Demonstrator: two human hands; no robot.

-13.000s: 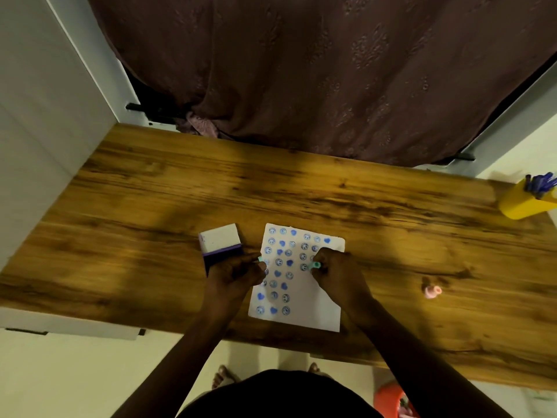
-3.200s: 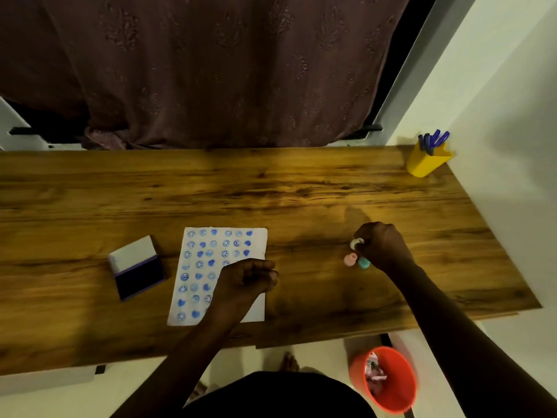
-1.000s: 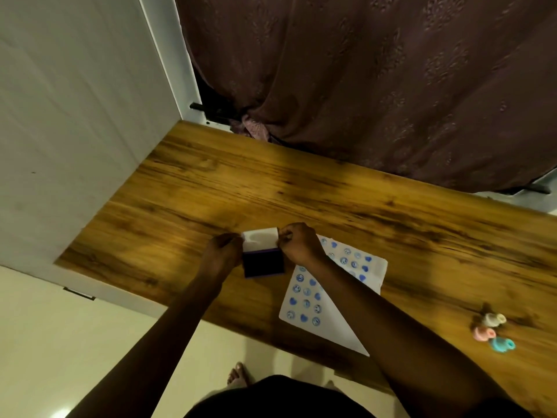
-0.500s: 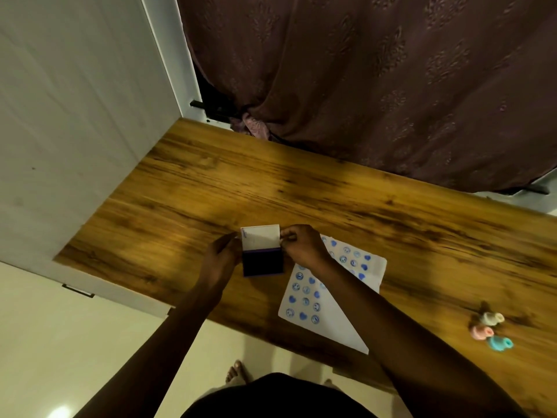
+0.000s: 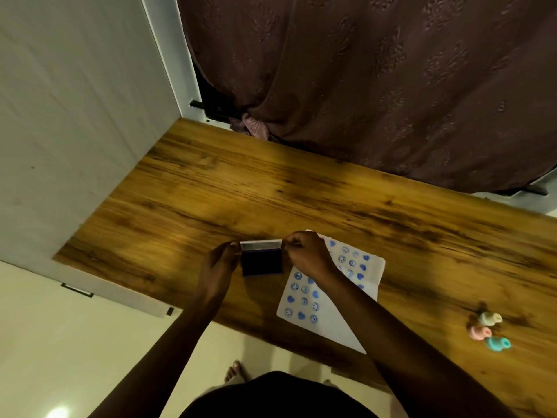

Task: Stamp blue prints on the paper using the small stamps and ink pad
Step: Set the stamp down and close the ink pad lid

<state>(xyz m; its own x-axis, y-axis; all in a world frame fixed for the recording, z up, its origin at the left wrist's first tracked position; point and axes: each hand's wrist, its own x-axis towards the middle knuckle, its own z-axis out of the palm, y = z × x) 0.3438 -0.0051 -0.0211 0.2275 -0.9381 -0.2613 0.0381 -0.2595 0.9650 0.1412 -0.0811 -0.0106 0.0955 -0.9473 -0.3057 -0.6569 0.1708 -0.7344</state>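
Wooden table (image 5: 301, 188), grain running lengthwise, set against a brown patterned curtain (image 5: 376, 86) at its far side and a pale wall panel at its left end. Ink pad (image 5: 261, 263): small hinged case on the table near the front edge, dark blue pad exposed in the base, white lid (image 5: 261, 245) standing up at the far edge, tilted toward the pad and seen almost edge-on. Left hand (image 5: 217, 267): fingers curled against the left side of the case, thumb tip at the lid's left corner. Right hand (image 5: 307, 254): pinching the lid's right corner between thumb and fingers, its forearm crossing over the paper. Paper (image 5: 331, 297): white sheet lying flat just right of the ink pad, carrying rows of blue prints, round faces and hearts, with its near portion blank. Small stamps (image 5: 486, 330): three in a tight cluster on the table well to the right of the paper, one cream, one pink, one teal, touching or nearly touching; blurred, so their faces cannot be read.
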